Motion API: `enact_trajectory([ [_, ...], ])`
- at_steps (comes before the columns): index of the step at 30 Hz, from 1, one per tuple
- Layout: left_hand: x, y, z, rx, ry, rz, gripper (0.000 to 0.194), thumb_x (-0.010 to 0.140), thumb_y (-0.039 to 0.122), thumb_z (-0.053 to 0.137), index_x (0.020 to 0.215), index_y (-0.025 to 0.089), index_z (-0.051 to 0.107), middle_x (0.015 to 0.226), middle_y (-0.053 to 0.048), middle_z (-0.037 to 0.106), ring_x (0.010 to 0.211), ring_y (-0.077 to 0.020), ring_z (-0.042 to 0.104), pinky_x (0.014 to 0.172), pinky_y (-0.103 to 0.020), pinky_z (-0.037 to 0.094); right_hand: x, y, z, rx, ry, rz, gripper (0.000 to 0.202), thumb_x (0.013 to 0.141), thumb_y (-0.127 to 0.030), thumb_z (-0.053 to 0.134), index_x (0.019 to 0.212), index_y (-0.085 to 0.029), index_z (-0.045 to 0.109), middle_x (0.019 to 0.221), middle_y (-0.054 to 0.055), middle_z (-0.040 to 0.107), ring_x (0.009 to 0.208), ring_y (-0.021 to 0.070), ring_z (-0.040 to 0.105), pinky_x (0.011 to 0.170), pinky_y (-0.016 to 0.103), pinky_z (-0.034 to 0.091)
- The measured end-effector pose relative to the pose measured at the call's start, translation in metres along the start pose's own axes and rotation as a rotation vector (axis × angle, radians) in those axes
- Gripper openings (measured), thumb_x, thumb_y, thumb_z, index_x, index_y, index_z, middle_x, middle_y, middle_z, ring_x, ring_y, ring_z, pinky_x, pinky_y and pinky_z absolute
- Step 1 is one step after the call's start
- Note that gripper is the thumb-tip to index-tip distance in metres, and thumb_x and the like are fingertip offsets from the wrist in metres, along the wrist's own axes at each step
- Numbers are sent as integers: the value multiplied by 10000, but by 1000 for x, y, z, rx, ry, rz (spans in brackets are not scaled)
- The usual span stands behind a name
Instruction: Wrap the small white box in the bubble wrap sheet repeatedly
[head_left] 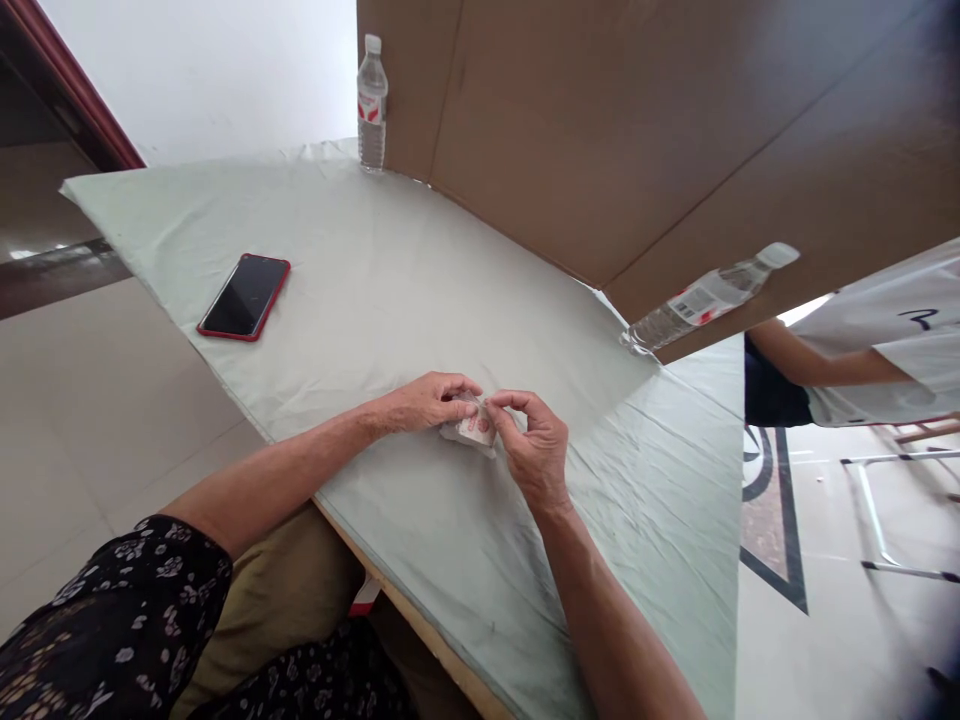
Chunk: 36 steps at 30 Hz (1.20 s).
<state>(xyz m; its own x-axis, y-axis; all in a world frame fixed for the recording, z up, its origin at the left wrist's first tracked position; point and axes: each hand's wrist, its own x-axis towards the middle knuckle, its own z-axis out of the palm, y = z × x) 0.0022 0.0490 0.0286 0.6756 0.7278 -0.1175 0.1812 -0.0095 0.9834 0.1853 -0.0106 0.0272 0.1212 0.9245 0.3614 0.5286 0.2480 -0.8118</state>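
Near the front edge of the table lies a small whitish packet (476, 428) with red print, in what looks like clear plastic wrapping. My left hand (435, 402) is closed on the packet from its left side, thumb on top. At the packet's upper right corner, my right hand (532, 440) pinches the edge of the wrapping between thumb and forefinger. Both hands rest close together just above the cloth. The packet's underside and far side are hidden by my left fingers.
A pale green cloth (360, 290) covers the table. A phone (244, 297) in a red case lies at left. Brown cardboard panels (540, 130) stand behind, with one water bottle (372, 105) at the back and another bottle (705, 300) at right. Beyond them is a person's arm (825, 362).
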Motion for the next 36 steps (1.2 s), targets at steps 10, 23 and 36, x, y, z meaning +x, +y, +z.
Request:
enact_trajectory([
  [10, 1, -1, 2, 214, 68, 83, 336, 891, 386, 490, 1023, 154, 694, 904, -28, 685, 816, -152, 574, 728, -250, 426, -24, 10, -7, -355, -53, -534, 129, 850, -178, 639, 890, -290, 689, 973, 4, 789, 1000, 247, 703, 914, 458, 453],
  [23, 0, 0, 1, 146, 119, 34, 327, 866, 370, 515, 1010, 143, 702, 790, -12, 655, 682, -125, 537, 602, -229, 395, -19, 38, -13, -89, -199, -152, 670, 843, -569, 662, 1407, -264, 465, 1474, 134, 524, 1387, 311, 476, 1081, 516, 437],
  [36, 4, -6, 6, 129, 163, 42, 565, 735, 323, 630, 1271, 146, 602, 1061, -68, 692, 815, -160, 619, 722, -282, 507, -22, 38, -3, -280, -249, -242, 751, 818, -443, 699, 1475, -248, 391, 1460, 140, 539, 1350, 333, 505, 1098, 535, 416],
])
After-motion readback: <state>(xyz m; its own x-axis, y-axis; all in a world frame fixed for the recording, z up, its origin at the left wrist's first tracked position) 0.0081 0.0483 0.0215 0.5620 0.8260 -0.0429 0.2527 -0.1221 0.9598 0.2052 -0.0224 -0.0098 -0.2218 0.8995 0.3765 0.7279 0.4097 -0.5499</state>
